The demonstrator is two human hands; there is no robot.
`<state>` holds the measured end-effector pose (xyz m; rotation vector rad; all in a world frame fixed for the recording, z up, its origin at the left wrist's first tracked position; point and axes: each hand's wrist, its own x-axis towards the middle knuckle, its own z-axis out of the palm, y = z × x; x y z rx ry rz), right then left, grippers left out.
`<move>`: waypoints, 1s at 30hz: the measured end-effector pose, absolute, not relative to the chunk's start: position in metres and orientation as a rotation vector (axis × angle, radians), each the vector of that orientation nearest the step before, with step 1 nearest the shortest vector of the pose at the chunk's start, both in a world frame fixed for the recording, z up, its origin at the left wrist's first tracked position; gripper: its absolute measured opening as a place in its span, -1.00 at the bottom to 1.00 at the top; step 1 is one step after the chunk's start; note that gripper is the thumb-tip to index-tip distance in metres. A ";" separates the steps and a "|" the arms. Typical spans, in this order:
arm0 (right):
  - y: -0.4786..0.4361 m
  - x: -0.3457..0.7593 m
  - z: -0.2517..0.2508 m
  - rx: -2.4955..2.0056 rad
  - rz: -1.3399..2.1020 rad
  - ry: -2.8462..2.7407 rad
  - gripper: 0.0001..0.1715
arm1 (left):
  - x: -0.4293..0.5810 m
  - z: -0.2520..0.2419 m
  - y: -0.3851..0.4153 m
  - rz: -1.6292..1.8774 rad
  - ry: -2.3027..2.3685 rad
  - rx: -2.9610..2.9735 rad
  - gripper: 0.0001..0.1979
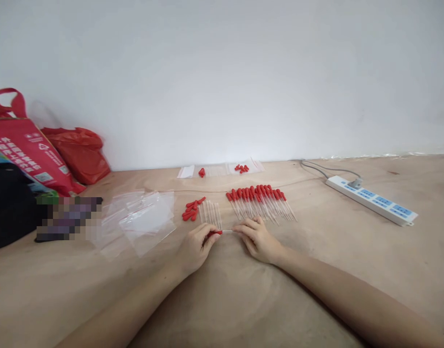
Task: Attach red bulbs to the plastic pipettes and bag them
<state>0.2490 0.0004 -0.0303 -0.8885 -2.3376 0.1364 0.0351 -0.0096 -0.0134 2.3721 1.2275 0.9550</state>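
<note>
Left hand (196, 247) pinches a red bulb (214, 233). Right hand (259, 239) pinches the clear tube (228, 232) that runs out of it. The piece sits near centre, just over the wooden tabletop (316, 290).

Risk, by my judgement: the thin tube may snap or slip if pressed at an angle. The right hand is also close to the row of capped droppers (260, 200) and could scatter them.

Bulbs: matte, rounded, soft-looking. Tubes: slender, transparent. Bare tubes (211, 212) lie beside loose bulbs (191, 210). Glossy zip bags (142, 220) lie to the left.
</note>
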 end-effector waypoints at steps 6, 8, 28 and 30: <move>0.000 0.248 -0.031 -0.842 0.124 -2.331 -0.71 | 0.036 -0.013 -0.010 0.919 1.197 2.387 -0.82; 0.001 0.248 -0.032 -0.828 0.134 -2.335 -0.73 | 0.037 -0.012 -0.011 0.915 1.192 2.392 -0.82; -0.006 0.238 -0.024 -0.845 0.095 -2.428 -0.75 | 0.036 -0.020 -0.016 0.885 1.029 2.639 -0.84; -0.007 0.236 -0.025 -0.846 0.098 -2.425 -0.75 | 0.037 -0.018 -0.017 0.873 1.008 2.654 -0.84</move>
